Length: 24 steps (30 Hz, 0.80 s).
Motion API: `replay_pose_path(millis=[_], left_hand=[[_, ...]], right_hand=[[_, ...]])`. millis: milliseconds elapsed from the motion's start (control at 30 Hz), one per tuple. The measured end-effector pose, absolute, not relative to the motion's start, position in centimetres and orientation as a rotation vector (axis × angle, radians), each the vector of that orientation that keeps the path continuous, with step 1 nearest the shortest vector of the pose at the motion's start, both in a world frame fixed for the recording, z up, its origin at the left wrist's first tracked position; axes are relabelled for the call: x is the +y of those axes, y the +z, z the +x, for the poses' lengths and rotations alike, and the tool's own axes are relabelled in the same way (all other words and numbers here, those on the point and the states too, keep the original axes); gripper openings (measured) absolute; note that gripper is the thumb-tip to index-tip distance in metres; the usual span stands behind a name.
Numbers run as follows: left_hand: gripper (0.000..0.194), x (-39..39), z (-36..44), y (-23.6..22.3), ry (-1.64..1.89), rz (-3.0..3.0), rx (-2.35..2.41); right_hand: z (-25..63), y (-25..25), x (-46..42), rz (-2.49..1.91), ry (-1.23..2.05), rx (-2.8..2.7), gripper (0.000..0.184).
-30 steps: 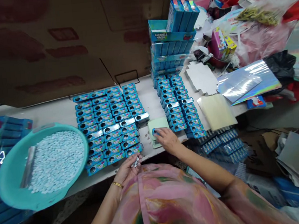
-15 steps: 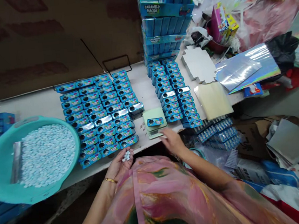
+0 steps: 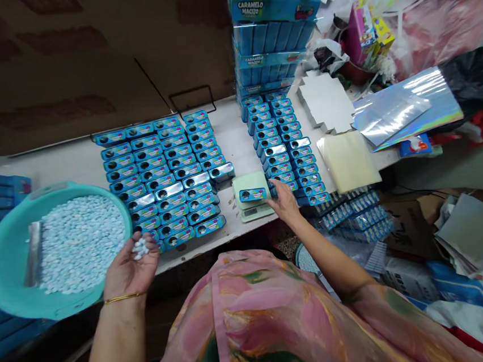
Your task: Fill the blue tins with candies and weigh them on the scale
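Note:
My left hand point(image 3: 126, 272), palm up and fingers curled, cradles a small heap of pale blue candies point(image 3: 141, 248) beside the right rim of a turquoise basin point(image 3: 2, 266). More of the same candies point(image 3: 80, 242) fill that basin, where a metal scoop point(image 3: 33, 255) leans on the left. On a pale green kitchen scale point(image 3: 248, 181) lies a blue candy tin point(image 3: 252, 195) with a dark round opening at one end. My right hand point(image 3: 285, 202) is at the tin's right side with thumb and fingers apart; whether it touches the tin is unclear.
Rows of blue tins point(image 3: 168, 176) stand left of the scale, and two more columns point(image 3: 276, 143) stand to its right. Behind those rise stacked display boxes point(image 3: 274, 52). White die-cut cards point(image 3: 326, 101) and cream sheets point(image 3: 351, 162) lie farther right. A large cardboard box point(image 3: 93, 64) borders the back.
My left hand has moved left with its candies, from the table edge by the tins to the basin. My right hand has shifted from the scale's front to the tin's right side.

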<state>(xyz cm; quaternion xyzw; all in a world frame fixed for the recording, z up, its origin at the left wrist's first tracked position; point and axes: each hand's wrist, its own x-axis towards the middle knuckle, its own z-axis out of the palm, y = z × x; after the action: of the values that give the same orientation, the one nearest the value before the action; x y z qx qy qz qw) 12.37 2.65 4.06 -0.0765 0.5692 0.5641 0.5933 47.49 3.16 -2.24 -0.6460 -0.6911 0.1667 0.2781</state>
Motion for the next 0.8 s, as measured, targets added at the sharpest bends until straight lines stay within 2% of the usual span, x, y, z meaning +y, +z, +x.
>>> replay_pose_path(millis=[133,233,367,500,600,667,800], left_hand=[[0.022,1.8,16.0,3.4,1.101,-0.182,1.311],[0.023,1.1,19.2,2.9,0.914,-0.161,1.248],[0.023,0.6,21.7,2.3,0.738,-0.158,1.156],[0.02,1.2,22.5,1.6,0.724,-0.187,1.12],[0.016,2.3,23.2,1.1,0.75,-0.175,1.115],[0.017,3.1,23.8,0.7,0.758,-0.173,1.119],[0.02,4.4,25.3,0.1,0.811,-0.214,1.08]], right_hand=[[46.0,-0.3,2.0,-1.645,0.399,-1.837,0.037],[44.4,1.2,0.8,-1.511,0.481,-1.986,0.031],[44.5,0.7,0.8,-1.708,0.42,-1.932,0.038],[45.7,-2.0,2.8,-1.845,0.417,-2.02,0.052],[45.3,-2.7,4.2,-1.785,0.482,-2.128,0.042],[44.5,-1.6,4.5,-1.729,0.477,-2.154,0.035],[42.8,3.0,3.7,-1.55,0.314,-2.327,0.039]])
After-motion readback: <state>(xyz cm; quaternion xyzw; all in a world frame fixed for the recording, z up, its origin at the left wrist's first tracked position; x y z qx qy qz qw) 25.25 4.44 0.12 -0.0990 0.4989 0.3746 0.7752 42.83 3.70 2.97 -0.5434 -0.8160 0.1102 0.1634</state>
